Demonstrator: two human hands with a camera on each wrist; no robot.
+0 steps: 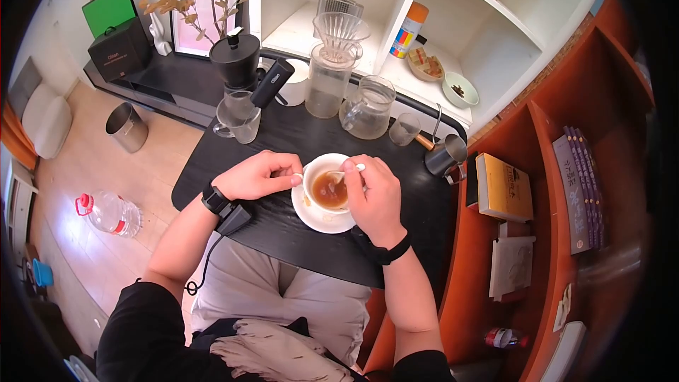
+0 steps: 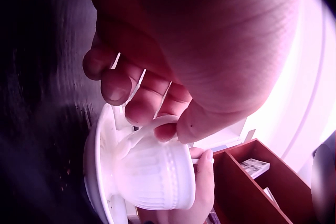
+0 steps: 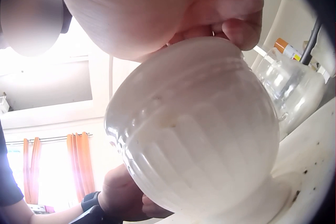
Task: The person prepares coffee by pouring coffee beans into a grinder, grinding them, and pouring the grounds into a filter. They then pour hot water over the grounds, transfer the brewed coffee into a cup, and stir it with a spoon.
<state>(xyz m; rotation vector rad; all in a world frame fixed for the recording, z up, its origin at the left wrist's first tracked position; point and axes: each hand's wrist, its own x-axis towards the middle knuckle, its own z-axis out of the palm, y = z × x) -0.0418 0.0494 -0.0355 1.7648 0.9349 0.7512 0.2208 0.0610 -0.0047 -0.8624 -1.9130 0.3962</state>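
Note:
A white cup [image 2: 155, 176] with a ribbed side stands on a white saucer [image 1: 311, 221] at the near part of the black table. Brown liquid [image 1: 327, 197] fills much of it. My left hand [image 1: 256, 175] pinches the cup's handle [image 2: 142, 134] between thumb and forefinger, the other fingers loosely bent. Over the far right rim, my right hand [image 1: 373, 201] holds a white spoon [image 1: 360, 168], its bowl end dipping into the liquid. In the right wrist view the cup's wall [image 3: 205, 129] hides most of the right fingers.
Behind the cup stand a glass mug [image 1: 239, 119], a glass dripper [image 1: 341, 32] on a carafe, a glass pot [image 1: 368, 110], a small glass [image 1: 404, 129] and a metal pitcher [image 1: 445, 155]. A black grinder [image 1: 272, 83] leans over the mug. Red-brown shelves [image 1: 460, 255] border the right side.

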